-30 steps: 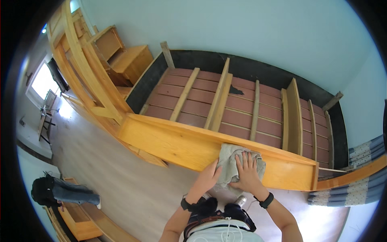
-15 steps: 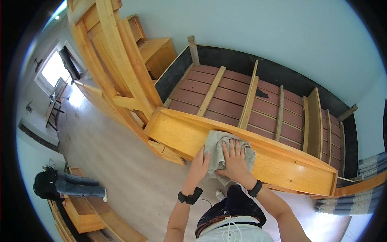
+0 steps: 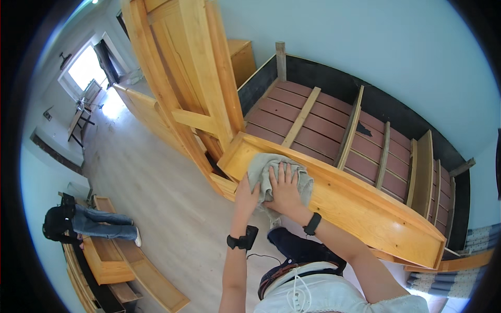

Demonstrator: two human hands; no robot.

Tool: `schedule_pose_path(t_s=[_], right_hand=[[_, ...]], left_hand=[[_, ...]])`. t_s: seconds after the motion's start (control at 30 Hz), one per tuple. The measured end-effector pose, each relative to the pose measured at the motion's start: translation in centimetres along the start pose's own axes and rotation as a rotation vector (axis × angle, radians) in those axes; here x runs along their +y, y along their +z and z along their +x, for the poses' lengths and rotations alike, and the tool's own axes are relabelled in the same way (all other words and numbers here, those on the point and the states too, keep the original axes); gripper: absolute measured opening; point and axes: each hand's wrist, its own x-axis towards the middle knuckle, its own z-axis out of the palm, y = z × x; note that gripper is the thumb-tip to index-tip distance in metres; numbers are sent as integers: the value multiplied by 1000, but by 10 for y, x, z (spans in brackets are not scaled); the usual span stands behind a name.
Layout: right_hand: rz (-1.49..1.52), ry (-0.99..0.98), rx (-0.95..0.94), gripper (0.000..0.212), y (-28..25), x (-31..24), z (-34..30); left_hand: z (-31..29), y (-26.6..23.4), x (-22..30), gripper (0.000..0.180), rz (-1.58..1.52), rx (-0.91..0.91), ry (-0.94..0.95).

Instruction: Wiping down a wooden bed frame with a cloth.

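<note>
A crumpled grey cloth [image 3: 262,166] lies on a long, shallow, varnished wooden panel [image 3: 360,211] with raised edges. My right hand [image 3: 284,194] rests flat on top of the cloth, fingers spread, pressing it against the wood. At the cloth's left edge, my left hand [image 3: 246,201] grips a fold, its thumb against the fabric. Both hands are near the panel's left end. The panel leans along the front of a bed frame [image 3: 318,122] with a dark inner wall and crosswise slats.
Tall wooden panels [image 3: 193,83] stand at the left end of the bed frame. Another person [image 3: 102,221] bends over wooden drawers and boards [image 3: 112,266] at lower left. A striped curtain [image 3: 477,245] hangs at right. A wooden cabinet [image 3: 241,60] stands behind the panels.
Both hands and the cloth have slid left along the panel toward its end. My view has shifted, so the bed frame sits further right. The other person stays bent over the boards.
</note>
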Motion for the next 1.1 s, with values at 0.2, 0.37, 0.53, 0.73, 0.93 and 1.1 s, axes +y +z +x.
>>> schedule_pose_path(t_s=[0.2,0.37,0.53,0.73,0.93,1.1], right_hand=[[78,-39,5,108,22,-32,64],[189,9,58,104,38,-55,92],[139,55,-121,89,26,-65,101],[-186,127,-219,77,40,-80,109],[-13,96,-175,80,23,-71,104],[-20,134,-206,87,20,-67,106]], left_hand=[[34,-36,-5,47,227,54,0],[56,-71,1,42,522,-123,66],[66,-77,23,44,675,-160,202],[80,-80,22,48,654,-267,193],[102,-77,14,45,442,-355,216],[115,-76,10,42,365,-468,242]])
